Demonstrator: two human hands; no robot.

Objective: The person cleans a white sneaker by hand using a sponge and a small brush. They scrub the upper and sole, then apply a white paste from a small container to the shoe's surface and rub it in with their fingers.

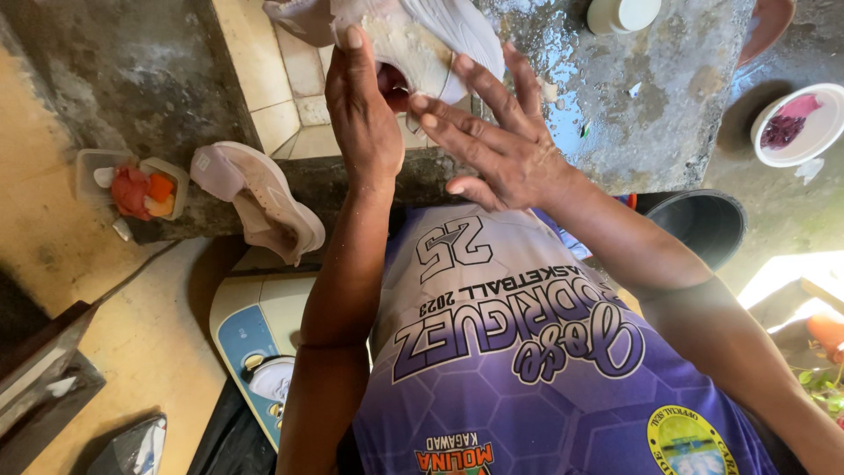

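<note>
Head view, looking down past a purple printed jersey. Both forearms are raised to the far edge of a wet concrete counter.

Hands: a pale pink shoe is held up at far centre, sole side toward the camera, partly cut off by the top edge of the frame. The left hand is closed on the shoe's left side, thumb tip pressed onto the sole. The right hand is open, fingers spread, laid against the shoe's near right side; whether it grips cannot be told. The two hands are close together, with the shoe between them.

A second pale pink shoe is seen lying on its side on the near left end of the counter ledge, well apart from both hands. Just left of it, a small clear plastic container with red and orange pieces inside is set on the same ledge.

A tiled basin is recessed into the counter on the far left of the held shoe. A white cup-like lid is placed at the far right of the counter.

Right of the counter, lower down: a white bowl holding dark red and pink material, and a black bucket nearer in.

Near left, below the ledge: a white appliance with a blue control panel, partly hidden by the left forearm.
</note>
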